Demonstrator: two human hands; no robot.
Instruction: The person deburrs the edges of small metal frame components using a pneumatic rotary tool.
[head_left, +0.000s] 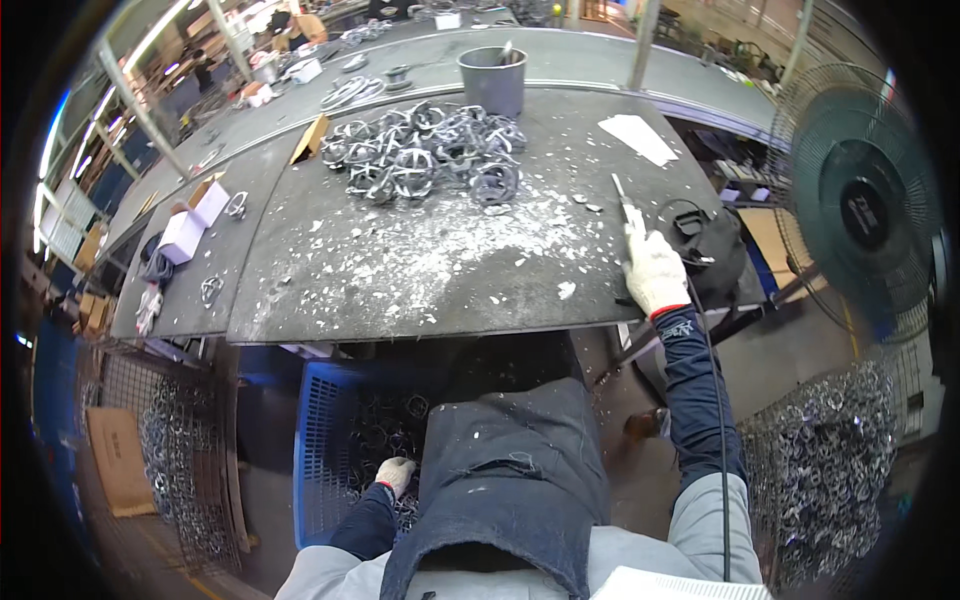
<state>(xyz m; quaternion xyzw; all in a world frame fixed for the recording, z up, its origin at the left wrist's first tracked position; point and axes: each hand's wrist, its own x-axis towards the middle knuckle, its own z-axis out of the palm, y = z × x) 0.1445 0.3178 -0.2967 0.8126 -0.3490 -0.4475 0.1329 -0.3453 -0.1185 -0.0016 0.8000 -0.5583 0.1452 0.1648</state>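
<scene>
My right hand (pixel 656 268), in a white knitted glove, is on the right part of the dark worktop. It is closed around a slim, pen-like metal tool (pixel 619 189) whose tip points away from me. My left hand (pixel 396 475), also gloved, reaches down into a blue plastic crate (pixel 312 430) beside my lap. Its fingers look curled, and whatever they hold is hidden. Around it in the crate lie many dark metal ring-shaped parts (pixel 390 425). A pile of similar ring-shaped parts (pixel 415 155) sits at the back of the worktop.
White flakes (pixel 400 260) cover the worktop (pixel 270 270). A grey bucket (pixel 492 82) stands behind the pile. A black bag (pixel 715 250) sits right of my right hand, near a large fan (pixel 860 205). A black cable (pixel 718 430) runs along my right arm. Wire bins of parts (pixel 825 470) flank me.
</scene>
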